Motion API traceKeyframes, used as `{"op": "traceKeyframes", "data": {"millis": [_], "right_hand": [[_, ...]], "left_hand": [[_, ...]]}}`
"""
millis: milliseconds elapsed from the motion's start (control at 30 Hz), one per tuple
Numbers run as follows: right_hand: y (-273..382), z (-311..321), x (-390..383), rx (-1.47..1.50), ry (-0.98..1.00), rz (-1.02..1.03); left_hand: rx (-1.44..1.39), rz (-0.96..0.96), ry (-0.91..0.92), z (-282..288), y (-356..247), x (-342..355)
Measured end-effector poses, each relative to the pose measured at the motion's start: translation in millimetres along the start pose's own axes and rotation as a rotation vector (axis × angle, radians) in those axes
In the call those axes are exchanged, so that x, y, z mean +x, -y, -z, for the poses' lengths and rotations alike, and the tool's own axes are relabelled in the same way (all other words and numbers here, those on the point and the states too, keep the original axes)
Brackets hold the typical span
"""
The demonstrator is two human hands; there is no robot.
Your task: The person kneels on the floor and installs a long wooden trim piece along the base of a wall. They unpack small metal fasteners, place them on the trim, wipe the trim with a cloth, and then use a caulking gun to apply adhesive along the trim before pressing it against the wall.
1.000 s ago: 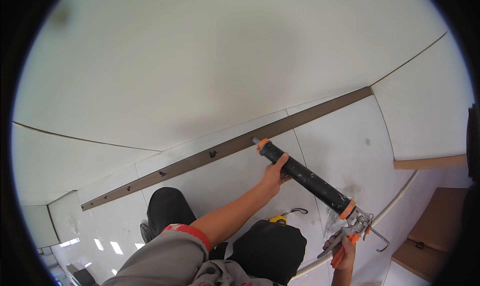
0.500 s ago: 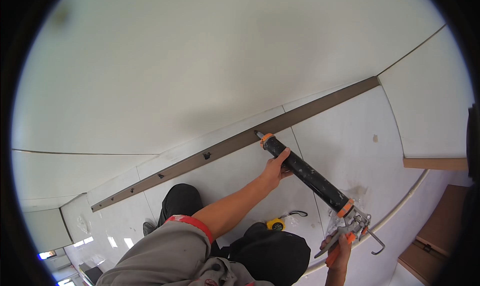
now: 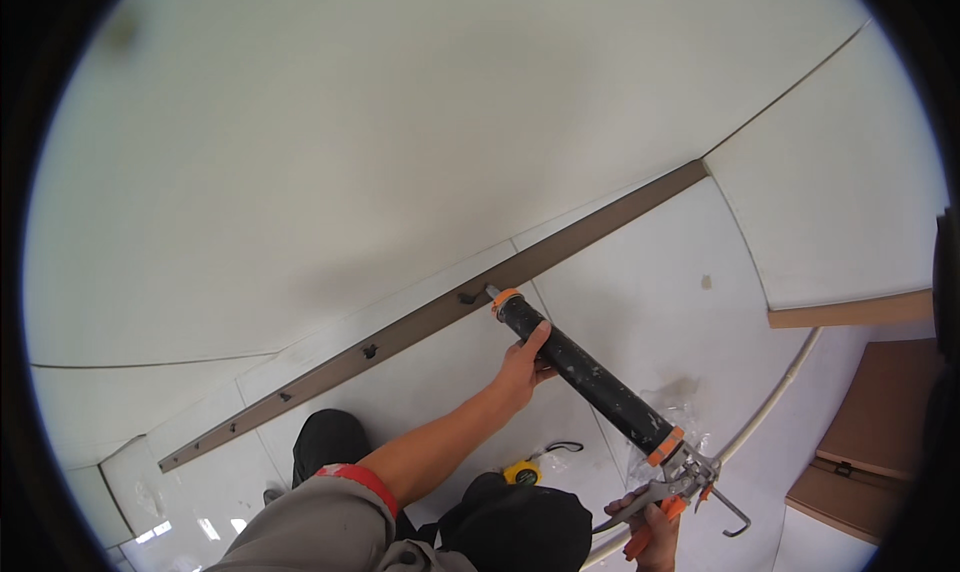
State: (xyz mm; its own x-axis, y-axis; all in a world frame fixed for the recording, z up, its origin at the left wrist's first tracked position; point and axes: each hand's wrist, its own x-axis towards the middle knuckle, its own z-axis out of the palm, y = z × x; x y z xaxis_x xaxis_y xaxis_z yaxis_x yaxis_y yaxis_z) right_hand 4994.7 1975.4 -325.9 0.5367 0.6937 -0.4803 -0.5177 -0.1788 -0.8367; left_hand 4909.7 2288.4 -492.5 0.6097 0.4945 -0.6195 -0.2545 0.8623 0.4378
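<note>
My left hand (image 3: 520,372) is closed round the front half of a black caulking gun (image 3: 595,382) with orange end rings. My right hand (image 3: 652,538) grips its orange handle, with fingers at the grey metal trigger. The gun slants from lower right to upper left. Its short grey nozzle (image 3: 492,292) points at a long brown strip (image 3: 610,217) and seems to touch its surface. Beside the tip lies a fresh dark blob (image 3: 467,299) of sealant. Further left, another black blob (image 3: 370,352) sits on the strip, with several smaller ones beyond.
A large white panel (image 3: 400,152) fills the space beyond the strip. Near my knees a yellow tape measure (image 3: 522,472) with a black strap lies on the pale tiled floor (image 3: 640,292). At right are a pale hose (image 3: 775,402), clear plastic film (image 3: 680,407) and brown boards (image 3: 880,412).
A dark blob has come out onto the strip at the nozzle, trailing to its left. The whole scene has shifted left and the far right end up less than the left end down; both hands keep their grip.
</note>
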Motion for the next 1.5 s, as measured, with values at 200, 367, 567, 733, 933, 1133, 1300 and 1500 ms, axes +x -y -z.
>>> {"op": "traceKeyframes", "data": {"millis": [200,367,567,733,933,1133,1300,1500], "right_hand": [[-4.2,-1.8,6.8,0.194,-0.113,0.119],[-13.1,4.2,29.3,0.225,-0.167,0.166],[-22.6,2.4,43.4,0.327,-0.254,0.138],[-26.4,-4.2,41.1,0.317,-0.306,0.112],[-13.2,-24.3,38.3,0.208,-0.315,0.157],[-26.0,-26.8,51.8,0.220,-0.274,0.330],[-34.7,-13.2,81.6,0.223,-0.211,0.535],[-40.5,-1.0,108.3,0.300,-0.210,0.588]], "left_hand": [[0.164,0.025,0.170,-58.6,-2.5,47.3],[0.237,0.033,0.217,-81.4,2.6,80.5],[0.300,0.083,0.197,-78.9,1.6,99.3],[0.319,0.087,0.214,-71.9,3.7,103.5],[0.326,0.078,0.214,-60.9,3.5,99.9],[1.274,-0.309,0.023,34.1,-0.4,105.9],[1.946,-0.502,0.017,82.9,-12.7,78.7],[1.980,-0.579,0.050,114.4,-12.5,76.0]]}}
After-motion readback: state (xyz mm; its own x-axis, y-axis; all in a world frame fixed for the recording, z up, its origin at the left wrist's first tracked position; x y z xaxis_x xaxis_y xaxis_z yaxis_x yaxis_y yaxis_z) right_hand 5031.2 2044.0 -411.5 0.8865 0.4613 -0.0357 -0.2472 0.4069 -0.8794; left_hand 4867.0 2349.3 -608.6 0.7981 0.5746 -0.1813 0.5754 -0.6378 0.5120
